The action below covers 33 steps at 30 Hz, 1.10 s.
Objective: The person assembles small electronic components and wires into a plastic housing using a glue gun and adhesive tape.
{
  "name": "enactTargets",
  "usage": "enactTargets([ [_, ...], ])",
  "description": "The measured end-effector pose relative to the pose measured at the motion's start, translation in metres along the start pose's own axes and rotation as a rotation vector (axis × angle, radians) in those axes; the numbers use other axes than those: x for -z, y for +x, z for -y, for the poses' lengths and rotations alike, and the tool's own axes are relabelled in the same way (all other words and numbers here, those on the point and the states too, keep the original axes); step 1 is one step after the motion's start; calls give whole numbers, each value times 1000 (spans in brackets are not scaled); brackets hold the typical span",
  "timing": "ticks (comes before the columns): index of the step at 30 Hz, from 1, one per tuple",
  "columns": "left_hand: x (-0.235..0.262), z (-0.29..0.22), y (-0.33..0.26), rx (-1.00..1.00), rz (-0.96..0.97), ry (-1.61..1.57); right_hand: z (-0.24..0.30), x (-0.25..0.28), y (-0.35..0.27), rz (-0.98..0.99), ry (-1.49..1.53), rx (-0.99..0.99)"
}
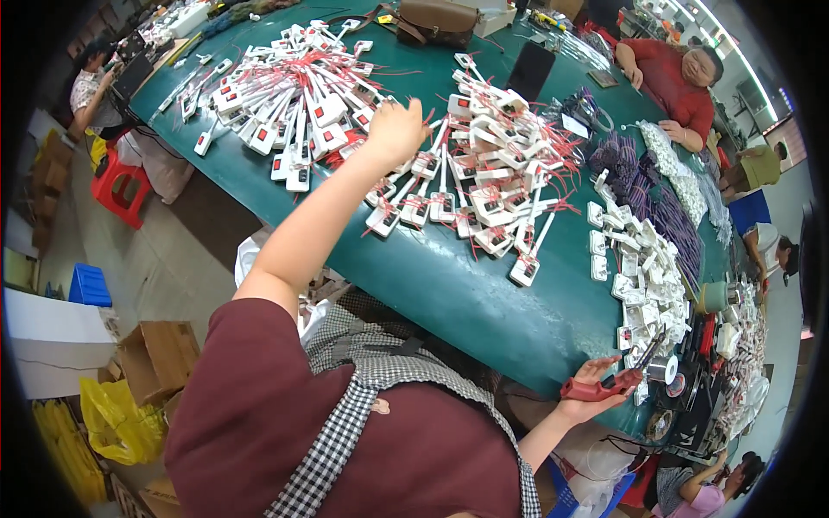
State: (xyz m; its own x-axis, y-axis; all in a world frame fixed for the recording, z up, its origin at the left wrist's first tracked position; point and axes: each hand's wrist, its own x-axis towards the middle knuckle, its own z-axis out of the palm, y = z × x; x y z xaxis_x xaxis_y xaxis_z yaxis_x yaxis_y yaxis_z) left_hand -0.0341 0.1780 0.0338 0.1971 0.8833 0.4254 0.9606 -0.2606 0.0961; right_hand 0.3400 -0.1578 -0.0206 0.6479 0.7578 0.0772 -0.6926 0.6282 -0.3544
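Over the table's far middle, my left hand (397, 131) is closed, its fingers curled and pointing away. What it holds, if anything, is hidden. It lies between two heaps: white switch housings with red buttons and red wires (321, 114) to its left, and white housings with open dark insides and red wires (490, 200) to its right. At the near right edge, my right hand (596, 390) grips a red-handled soldering gun (596, 386). The gun's dark tip points up and right, toward a pile of small white plastic housings (643, 281). A solder wire spool (663, 369) stands beside the tip.
The green table (414, 281) stretches across. Purple wire bundles (639, 177), a black phone (530, 71) and a brown bag (436, 22) lie on its far side. A person in red (669, 82) sits opposite. A red stool (121, 186) and cardboard boxes (157, 358) are on the left floor.
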Motion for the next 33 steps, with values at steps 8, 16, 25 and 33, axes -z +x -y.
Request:
enactTargets([
  [8, -26, -27, -2, 15, 248, 205, 5, 10, 1, 9, -3, 10],
  [16, -23, -54, 18, 213, 537, -163, 6, 12, 0, 18, 94, -68],
  [25, -21, 10, 51, -167, 709, -243, 6, 12, 0, 90, -56, -73],
  [33, -8, 15, 36, 218, 970, -807, -77, -55, 18, 72, -48, -335],
])
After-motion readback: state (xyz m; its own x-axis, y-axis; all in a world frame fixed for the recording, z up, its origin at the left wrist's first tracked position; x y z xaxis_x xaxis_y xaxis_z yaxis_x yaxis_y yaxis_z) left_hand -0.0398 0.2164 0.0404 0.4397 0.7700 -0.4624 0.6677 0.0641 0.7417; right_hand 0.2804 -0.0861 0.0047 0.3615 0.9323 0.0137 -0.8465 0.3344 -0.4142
